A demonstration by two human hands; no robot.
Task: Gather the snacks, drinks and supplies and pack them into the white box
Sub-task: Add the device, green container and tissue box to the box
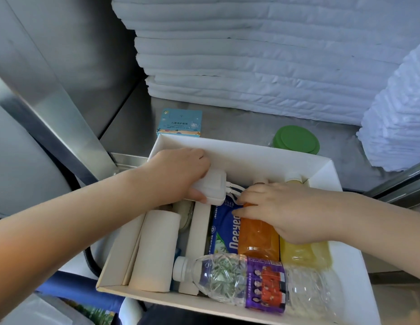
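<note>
Nearest me, a crinkled clear plastic water bottle (251,280) with a purple and red label lies on its side along the front wall of the white box (227,146), a stiff card tray. To its left a smooth beige paper roll (157,249) lies lengthways. Further in, a glossy blue packet (224,233) sits beside an orange drink bottle (258,238) and a yellow one (302,252).

My right hand (281,207) rests on the orange bottle, fingertips at two thin white cables (234,187); I cannot tell whether it pinches them. My left hand (181,170) grips the white charger block (213,186), a rounded square, over the box.

Behind the box, on the brushed steel table (239,123), stand a light-blue carton (181,124) and a round green lid (297,139). Beyond them rises a stack of white quilted pads (263,66).
</note>
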